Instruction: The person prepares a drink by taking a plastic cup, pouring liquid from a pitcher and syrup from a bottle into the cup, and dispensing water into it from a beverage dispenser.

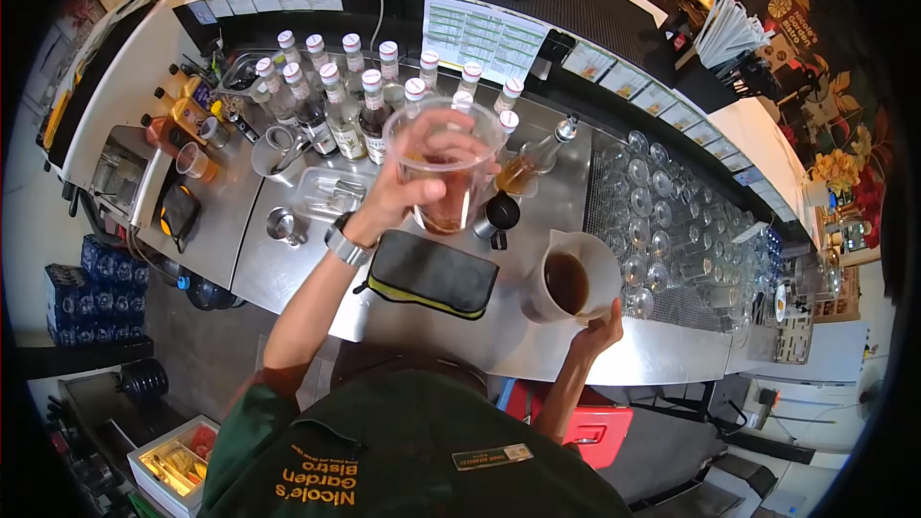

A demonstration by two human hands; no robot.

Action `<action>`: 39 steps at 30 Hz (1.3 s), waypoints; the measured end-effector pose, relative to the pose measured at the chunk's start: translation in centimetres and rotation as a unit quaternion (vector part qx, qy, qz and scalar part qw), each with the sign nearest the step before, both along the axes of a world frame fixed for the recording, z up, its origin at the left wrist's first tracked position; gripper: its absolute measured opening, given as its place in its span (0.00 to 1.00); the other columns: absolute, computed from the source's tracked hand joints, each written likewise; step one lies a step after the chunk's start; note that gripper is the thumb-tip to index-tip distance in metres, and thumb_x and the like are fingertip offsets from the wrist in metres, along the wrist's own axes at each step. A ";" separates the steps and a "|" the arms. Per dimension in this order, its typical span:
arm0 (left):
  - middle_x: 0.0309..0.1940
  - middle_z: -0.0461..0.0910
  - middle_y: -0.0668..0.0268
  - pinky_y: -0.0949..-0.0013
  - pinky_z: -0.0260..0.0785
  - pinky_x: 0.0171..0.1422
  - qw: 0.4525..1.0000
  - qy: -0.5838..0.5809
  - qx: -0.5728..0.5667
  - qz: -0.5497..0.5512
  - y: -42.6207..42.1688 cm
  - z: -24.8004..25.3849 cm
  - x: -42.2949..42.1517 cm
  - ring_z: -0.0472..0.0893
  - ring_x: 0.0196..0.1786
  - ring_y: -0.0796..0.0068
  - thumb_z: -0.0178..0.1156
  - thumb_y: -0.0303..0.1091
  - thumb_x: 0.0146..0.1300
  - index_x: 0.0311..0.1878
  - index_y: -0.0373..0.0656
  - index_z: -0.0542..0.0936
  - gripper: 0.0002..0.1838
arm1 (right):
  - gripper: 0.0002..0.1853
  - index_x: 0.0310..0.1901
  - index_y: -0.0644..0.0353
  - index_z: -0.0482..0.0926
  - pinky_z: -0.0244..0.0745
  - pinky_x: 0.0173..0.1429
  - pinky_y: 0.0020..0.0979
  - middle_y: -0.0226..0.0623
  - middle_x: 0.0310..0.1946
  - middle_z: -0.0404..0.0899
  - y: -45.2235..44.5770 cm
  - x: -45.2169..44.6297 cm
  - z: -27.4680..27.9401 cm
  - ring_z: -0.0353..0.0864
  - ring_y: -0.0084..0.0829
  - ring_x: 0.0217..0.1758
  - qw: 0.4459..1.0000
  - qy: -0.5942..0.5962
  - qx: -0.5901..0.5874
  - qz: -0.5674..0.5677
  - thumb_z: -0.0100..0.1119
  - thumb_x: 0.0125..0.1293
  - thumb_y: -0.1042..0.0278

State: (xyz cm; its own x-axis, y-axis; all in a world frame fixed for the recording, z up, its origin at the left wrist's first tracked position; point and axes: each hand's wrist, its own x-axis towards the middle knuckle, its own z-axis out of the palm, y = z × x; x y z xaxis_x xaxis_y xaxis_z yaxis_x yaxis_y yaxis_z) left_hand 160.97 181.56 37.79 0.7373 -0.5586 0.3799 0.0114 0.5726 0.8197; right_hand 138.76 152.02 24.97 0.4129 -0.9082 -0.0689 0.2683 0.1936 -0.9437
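Note:
My left hand (408,194) is wrapped round a clear plastic cup (459,203), raised above the counter with its wide mouth toward me. Amber colour shows near the cup's base; I cannot tell whether it is liquid inside. On the right, my right hand (602,330) grips a translucent plastic pitcher (606,273) at its handle side. Dark brown liquid (566,284) partly fills the pitcher. Between the hands lies a dark zip pouch (432,273) with a yellow-green edge. A black-and-steel jigger-like cup (498,215) stands just beyond it.
Several syrup bottles (333,110) with white caps line the back, near a glass bottle of amber liquid (531,165). Many upturned glasses (662,216) occupy the mat at right. A clear tray (331,194) and metal cup (281,223) sit left on the steel counter (251,273).

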 end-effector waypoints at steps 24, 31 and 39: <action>0.51 0.77 0.59 0.66 0.67 0.64 0.982 -0.015 0.143 0.121 -2.9 -9.0 -5.9 0.77 0.54 0.71 0.80 0.30 0.41 0.63 0.37 0.64 0.46 | 0.25 0.12 0.52 0.62 0.43 0.23 0.22 0.17 0.13 0.59 -1.3 -4.1 6.1 0.51 0.09 0.17 0.998 -0.001 -0.054 0.030 0.62 0.64 0.71; 0.52 0.77 0.60 0.64 0.70 0.63 0.960 -0.082 0.218 0.153 -5.1 -14.5 -9.7 0.78 0.56 0.68 0.81 0.32 0.39 0.62 0.41 0.66 0.45 | 0.28 0.13 0.53 0.54 0.43 0.27 0.23 0.18 0.13 0.57 1.2 -3.0 10.8 0.50 0.12 0.19 0.989 0.030 -0.110 0.098 0.65 0.60 0.78; 0.53 0.77 0.58 0.59 0.67 0.65 0.946 -0.050 0.287 0.142 -4.9 -16.8 -12.1 0.76 0.58 0.58 0.81 0.40 0.36 0.62 0.41 0.66 0.48 | 0.30 0.12 0.52 0.54 0.38 0.29 0.26 0.16 0.13 0.52 4.1 -1.0 12.5 0.45 0.13 0.21 0.954 0.143 -0.215 0.154 0.69 0.58 0.73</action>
